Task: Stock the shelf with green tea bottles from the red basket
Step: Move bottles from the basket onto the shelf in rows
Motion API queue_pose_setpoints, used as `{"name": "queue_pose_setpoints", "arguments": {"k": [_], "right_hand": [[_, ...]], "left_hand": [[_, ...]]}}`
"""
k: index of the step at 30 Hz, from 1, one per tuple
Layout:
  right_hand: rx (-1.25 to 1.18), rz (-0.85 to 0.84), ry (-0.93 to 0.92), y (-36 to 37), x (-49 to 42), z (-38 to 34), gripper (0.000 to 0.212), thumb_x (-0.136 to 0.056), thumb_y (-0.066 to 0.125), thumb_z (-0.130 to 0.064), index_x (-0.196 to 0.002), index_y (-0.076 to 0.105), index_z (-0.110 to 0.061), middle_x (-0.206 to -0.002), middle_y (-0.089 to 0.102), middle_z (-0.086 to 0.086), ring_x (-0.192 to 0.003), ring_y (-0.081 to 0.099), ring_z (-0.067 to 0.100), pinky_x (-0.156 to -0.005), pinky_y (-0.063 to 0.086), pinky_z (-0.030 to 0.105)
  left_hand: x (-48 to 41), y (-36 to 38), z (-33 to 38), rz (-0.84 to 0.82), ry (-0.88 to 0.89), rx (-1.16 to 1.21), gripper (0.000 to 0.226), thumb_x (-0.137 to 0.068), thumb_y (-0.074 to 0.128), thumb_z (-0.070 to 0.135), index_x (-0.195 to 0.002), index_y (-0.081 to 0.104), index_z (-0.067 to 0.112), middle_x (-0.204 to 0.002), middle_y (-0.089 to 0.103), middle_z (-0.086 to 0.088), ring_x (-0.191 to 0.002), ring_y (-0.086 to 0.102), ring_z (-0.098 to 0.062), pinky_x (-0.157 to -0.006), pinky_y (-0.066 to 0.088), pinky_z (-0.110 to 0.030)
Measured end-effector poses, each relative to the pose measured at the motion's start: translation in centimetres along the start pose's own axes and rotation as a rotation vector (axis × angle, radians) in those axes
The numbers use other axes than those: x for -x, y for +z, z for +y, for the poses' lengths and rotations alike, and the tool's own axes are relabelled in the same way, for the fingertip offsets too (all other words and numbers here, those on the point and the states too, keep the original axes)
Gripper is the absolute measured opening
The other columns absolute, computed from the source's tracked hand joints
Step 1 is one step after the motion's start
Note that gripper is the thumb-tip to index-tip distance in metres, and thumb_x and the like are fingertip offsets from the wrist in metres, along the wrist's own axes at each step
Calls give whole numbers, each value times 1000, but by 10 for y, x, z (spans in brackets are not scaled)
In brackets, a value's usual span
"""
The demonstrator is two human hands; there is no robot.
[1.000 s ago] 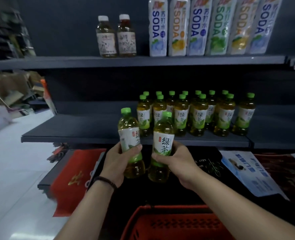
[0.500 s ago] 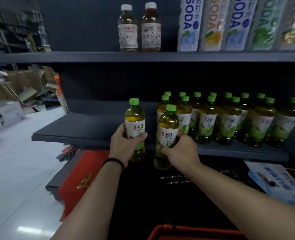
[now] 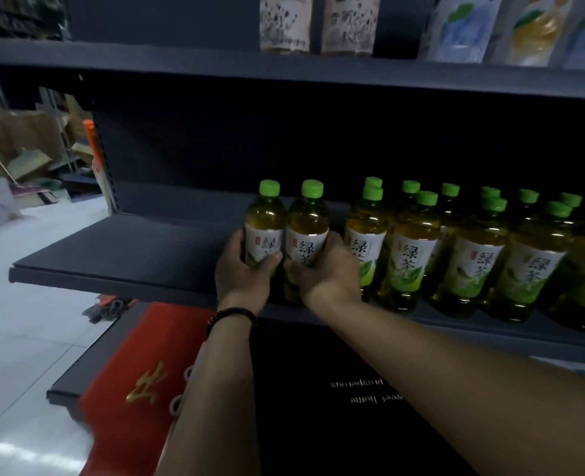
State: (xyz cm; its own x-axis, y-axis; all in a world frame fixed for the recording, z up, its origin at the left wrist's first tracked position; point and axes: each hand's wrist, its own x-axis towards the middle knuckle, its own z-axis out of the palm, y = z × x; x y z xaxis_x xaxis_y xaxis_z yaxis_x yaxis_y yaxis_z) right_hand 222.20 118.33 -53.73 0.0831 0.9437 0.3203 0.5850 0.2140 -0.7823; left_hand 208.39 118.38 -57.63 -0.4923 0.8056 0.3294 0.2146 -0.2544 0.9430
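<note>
We see two green tea bottles upright and touching — the left bottle (image 3: 265,228) gripped low by the left hand (image 3: 241,281), the right bottle (image 3: 307,235) by the right hand (image 3: 327,274) — green caps up, white labels facing us, at the front edge of the dark shelf (image 3: 129,255). At their three o'clock, just beside, stands the stocked cluster (image 3: 471,259) of matching bottles in rows.

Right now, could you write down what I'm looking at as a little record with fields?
Left hand: grips first green tea bottle, upright
Right hand: grips second green tea bottle, upright, beside the first
Bottle bases: hidden behind the hands
Middle shelf: dark, held pair over its front part
Stocked green tea bottles: green-capped rows right of the held pair
Red mat: on the level below
</note>
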Motion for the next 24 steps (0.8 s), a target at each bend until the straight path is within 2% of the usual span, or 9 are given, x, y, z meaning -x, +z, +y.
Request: {"name": "queue_pose_setpoints", "arguments": {"k": [4, 7, 12, 14, 16, 18, 20, 22, 24], "right_hand": [[80, -1, 16, 21, -11, 1, 56, -87, 85, -27, -131, 52, -16, -124, 70, 6, -118, 68, 26, -94, 56, 36], [118, 14, 25, 32, -18, 1, 59, -89, 82, -26, -133, 45, -13, -128, 68, 12, -121, 67, 32, -95, 57, 39], [152, -44, 98, 35, -18, -2, 61, -95, 77, -27, -137, 37, -9, -133, 63, 21, -125, 63, 38, -95, 54, 42], [172, -84, 127, 32, -16, -6, 58, -97, 74, -28, -136, 38, -7, -136, 63, 21, -126, 63, 37, -94, 54, 39], [181, -138, 174, 27, -12, -8, 57, -98, 72, -31, -139, 39, -7, -140, 61, 20, -129, 63, 35, -93, 53, 37], [172, -219, 210, 18, -5, -7, 61, -97, 74, -30, -143, 41, -9, -141, 61, 18, -130, 62, 35, -93, 53, 35], [216, -318, 134, 2, 7, -1, 64, -94, 76, -27, -146, 42, -11, -139, 61, 15, -128, 62, 34, -95, 54, 36], [316, -421, -29, -19, 21, 11, 62, -93, 75, -25, -146, 44, -14, -138, 58, 12, -124, 61, 31, -94, 54, 34], [401, -486, -146, -43, 35, 24, 59, -93, 71, -26, -146, 46, -18, -137, 55, 9, -124, 59, 29, -99, 54, 37]], "left_hand": [[-3, 1, -17, 27, 12, -44, 40, -97, 75, 29, -135, 63, 35, -120, 72, 16, -110, 68, -5, -98, 54, -36], [-4, 8, -21, 71, 23, -58, 53, -103, 68, 30, -153, 52, 34, -134, 68, 10, -119, 64, -12, -105, 52, -41], [0, 17, -25, 122, -87, -173, 67, -104, 61, 41, -165, 33, 44, -153, 46, -10, -138, 45, -34, -122, 34, -60], [-1, 14, -27, 84, -59, -171, 68, -105, 60, 41, -166, 29, 44, -155, 51, -3, -141, 45, -28, -124, 32, -59], [-1, 8, -32, 47, -50, -162, 69, -105, 61, 39, -166, 29, 44, -155, 54, 4, -139, 49, -19, -121, 38, -51], [-4, 1, -37, 4, -66, -214, 68, -103, 63, 34, -164, 33, 42, -155, 56, 7, -143, 51, -21, -120, 42, -52], [-1, -3, -31, 10, -122, -284, 70, -103, 60, 36, -167, 30, 30, -163, 50, -1, -149, 46, -30, -125, 37, -54], [10, -4, -22, 65, -224, -348, 72, -108, 57, 32, -168, 26, 8, -169, 38, -16, -153, 39, -35, -126, 26, -40], [23, -4, -17, 182, -231, -308, 56, -108, 57, 21, -151, 45, -14, -152, 53, -31, -143, 48, -43, -118, 31, -41]]}}
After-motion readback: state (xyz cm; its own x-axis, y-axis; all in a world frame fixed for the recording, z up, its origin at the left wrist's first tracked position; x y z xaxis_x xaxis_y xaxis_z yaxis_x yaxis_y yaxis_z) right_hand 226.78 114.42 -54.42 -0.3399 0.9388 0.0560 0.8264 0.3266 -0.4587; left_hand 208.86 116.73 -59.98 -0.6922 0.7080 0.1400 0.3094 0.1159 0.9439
